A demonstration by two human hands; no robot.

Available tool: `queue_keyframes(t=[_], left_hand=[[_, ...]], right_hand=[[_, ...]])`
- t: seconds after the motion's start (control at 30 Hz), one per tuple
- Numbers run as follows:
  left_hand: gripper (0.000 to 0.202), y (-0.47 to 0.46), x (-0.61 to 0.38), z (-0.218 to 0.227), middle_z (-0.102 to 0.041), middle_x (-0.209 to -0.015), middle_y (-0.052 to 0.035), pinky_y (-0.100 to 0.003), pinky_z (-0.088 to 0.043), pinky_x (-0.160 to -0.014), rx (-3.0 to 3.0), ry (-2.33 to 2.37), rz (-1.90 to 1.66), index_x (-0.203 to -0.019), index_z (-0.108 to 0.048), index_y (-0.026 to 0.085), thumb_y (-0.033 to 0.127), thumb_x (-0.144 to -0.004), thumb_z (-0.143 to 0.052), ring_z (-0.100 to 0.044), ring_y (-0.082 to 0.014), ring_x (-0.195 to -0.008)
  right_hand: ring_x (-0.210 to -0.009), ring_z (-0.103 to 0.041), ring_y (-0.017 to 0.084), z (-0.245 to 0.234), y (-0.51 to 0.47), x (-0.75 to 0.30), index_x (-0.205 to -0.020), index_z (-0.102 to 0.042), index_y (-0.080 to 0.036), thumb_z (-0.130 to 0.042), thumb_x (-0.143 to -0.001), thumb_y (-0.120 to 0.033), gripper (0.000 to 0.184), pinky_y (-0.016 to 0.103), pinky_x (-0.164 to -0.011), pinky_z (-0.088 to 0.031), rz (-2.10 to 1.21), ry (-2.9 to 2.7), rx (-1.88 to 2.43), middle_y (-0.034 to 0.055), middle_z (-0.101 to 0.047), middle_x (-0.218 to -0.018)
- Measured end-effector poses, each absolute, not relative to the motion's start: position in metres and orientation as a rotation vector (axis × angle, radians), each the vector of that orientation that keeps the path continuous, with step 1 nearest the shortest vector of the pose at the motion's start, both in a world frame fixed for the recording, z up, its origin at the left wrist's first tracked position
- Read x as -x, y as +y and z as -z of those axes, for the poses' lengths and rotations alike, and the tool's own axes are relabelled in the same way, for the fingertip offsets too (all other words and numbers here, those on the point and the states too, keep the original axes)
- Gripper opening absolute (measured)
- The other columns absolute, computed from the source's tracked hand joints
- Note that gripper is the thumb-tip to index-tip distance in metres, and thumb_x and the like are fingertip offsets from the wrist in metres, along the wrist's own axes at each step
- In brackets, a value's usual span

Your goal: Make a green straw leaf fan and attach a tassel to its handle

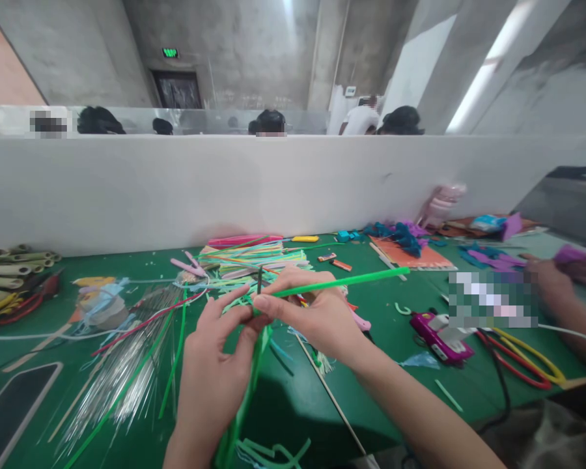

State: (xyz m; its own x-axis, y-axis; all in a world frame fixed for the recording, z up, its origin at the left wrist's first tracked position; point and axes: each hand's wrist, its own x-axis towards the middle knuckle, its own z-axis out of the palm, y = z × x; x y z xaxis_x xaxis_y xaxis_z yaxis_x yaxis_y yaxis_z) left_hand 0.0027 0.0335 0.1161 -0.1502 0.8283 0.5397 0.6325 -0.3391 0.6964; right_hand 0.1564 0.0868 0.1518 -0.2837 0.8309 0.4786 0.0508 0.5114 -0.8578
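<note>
My left hand is closed, its thumb and index finger pinching the green work at the middle of the view. My right hand is closed too, with thumb and fingers on a bright green pipe cleaner whose free end points right. The two hands' fingertips meet. Between them a thin dark rod sticks up; its lower part is hidden by the fingers. More green strips hang below my left hand toward the table's near edge. Behind the hands lies a pile of multicoloured pipe cleaners.
Thin metal wires spread over the green table at left, near a phone and bamboo tubes. On the right are a purple power strip, red-and-yellow-handled pliers and another person's hand. A white partition stands behind.
</note>
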Motion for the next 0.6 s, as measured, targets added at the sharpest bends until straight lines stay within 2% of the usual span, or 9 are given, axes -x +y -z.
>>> queue_keyframes(t=[0.13,0.27,0.37,0.47,0.6], left_hand=[[0.026,0.038,0.005,-0.118,-0.079,-0.109,-0.0053,-0.039,-0.055,-0.093,-1.824,1.427,-1.255,-0.096,-0.079,0.026,0.041,-0.093,-0.058,-0.07,-0.0269,-0.109],[0.025,0.043,-0.008,-0.115,-0.077,-0.11,-0.0056,-0.037,-0.054,-0.085,-1.874,1.649,-1.426,-0.107,-0.074,0.025,0.035,-0.093,-0.057,-0.071,-0.0249,-0.098],[0.015,0.044,-0.016,-0.112,-0.077,-0.096,-0.0047,-0.037,-0.051,-0.085,-1.935,1.868,-1.66,-0.096,-0.072,0.023,0.028,-0.09,-0.06,-0.069,-0.0239,-0.091],[0.01,0.044,-0.016,-0.11,-0.074,-0.085,-0.0022,-0.032,-0.051,-0.078,-1.86,1.901,-1.85,-0.086,-0.071,0.022,0.027,-0.089,-0.063,-0.068,-0.02,-0.082],[0.008,0.046,-0.012,-0.107,-0.072,-0.081,0.0003,-0.027,-0.051,-0.074,-1.8,1.803,-1.894,-0.083,-0.071,0.021,0.028,-0.086,-0.07,-0.067,-0.0158,-0.076]], right_hand=[[-0.068,-0.06,0.016,-0.148,0.089,-0.157,-0.076,-0.077,-0.025,-0.077,-0.082,-0.03,0.008,0.031,-0.063,-0.046,-0.919,-1.763,0.722,-0.0013,-0.066,-0.066],[-0.072,-0.062,0.015,-0.149,0.088,-0.147,-0.072,-0.073,-0.022,-0.073,-0.085,-0.019,0.013,0.033,-0.072,-0.047,-0.651,-1.748,0.714,-0.0002,-0.071,-0.073],[-0.075,-0.063,0.016,-0.148,0.087,-0.14,-0.072,-0.072,-0.022,-0.072,-0.085,-0.017,0.014,0.034,-0.075,-0.048,-0.565,-1.727,0.659,-0.0002,-0.073,-0.074],[-0.077,-0.063,0.017,-0.143,0.089,-0.138,-0.078,-0.075,-0.023,-0.073,-0.085,-0.024,0.008,0.032,-0.067,-0.046,-0.703,-1.672,0.715,0.0013,-0.075,-0.079],[-0.079,-0.065,0.018,-0.135,0.094,-0.139,-0.083,-0.076,-0.023,-0.071,-0.084,-0.034,0.012,0.03,-0.059,-0.044,-0.986,-1.581,0.709,0.0036,-0.077,-0.088]])
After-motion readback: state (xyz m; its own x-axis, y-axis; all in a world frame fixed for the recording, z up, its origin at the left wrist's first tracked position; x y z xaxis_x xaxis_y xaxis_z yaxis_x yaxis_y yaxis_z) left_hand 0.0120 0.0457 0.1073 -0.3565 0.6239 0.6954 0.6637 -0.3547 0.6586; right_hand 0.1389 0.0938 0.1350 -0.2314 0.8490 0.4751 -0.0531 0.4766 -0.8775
